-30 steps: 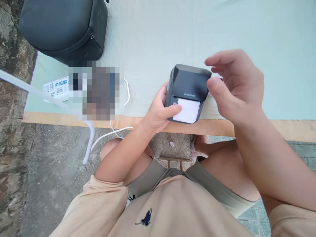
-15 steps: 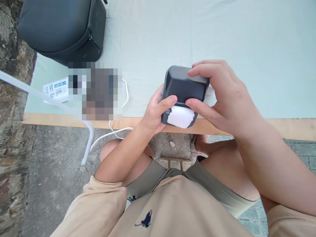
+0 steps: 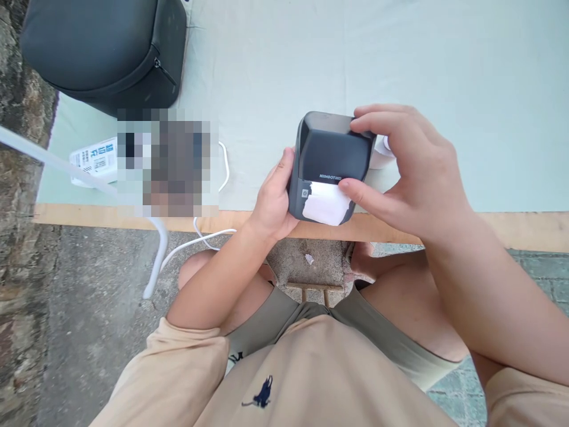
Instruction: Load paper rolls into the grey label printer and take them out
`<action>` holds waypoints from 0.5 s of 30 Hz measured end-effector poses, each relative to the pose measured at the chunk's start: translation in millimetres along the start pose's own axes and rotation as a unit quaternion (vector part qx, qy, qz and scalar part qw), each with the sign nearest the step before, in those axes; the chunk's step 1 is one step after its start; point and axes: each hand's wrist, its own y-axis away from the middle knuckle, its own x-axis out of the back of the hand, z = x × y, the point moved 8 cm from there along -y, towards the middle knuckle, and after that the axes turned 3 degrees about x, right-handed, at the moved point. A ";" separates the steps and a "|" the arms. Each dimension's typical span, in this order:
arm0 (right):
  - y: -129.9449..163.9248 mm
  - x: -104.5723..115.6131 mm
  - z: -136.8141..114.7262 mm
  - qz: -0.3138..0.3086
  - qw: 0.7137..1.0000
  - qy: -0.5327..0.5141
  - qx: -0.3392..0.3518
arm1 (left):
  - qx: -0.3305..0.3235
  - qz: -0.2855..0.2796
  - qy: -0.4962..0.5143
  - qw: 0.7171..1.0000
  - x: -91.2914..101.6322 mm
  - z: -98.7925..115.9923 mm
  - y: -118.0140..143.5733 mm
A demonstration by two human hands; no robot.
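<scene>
Both hands gripped the dark label printer at the desk edge: left hand fingers clamped on its side, right hand fingers clamped on its lid, thumb touching the white label paper.

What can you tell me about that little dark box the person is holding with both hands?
The label printer is a small dark grey box of matte plastic with rounded corners and a light brand mark on its closed lid. A white paper strip with a ragged edge sticks out of its front slot. It sits at the near edge of the table, over the pale green cloth. The left hand cups its left side; the right hand pinches its lid and front.
</scene>
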 end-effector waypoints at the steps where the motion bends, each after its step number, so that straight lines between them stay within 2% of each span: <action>1: -0.1 0.5 -0.5 0.000 1.000 -0.002 0.007 | -0.002 0.002 0.001 1.000 0.2 0.9 0.3; 12: 3.2 -3.6 -0.2 -0.023 1.000 0.000 0.008 | -0.005 0.013 -0.004 1.000 0.5 2.8 -0.9; 15: -0.6 3.4 -1.3 0.015 1.000 0.025 -0.010 | -0.013 -0.006 0.007 1.000 -5.1 5.0 -0.1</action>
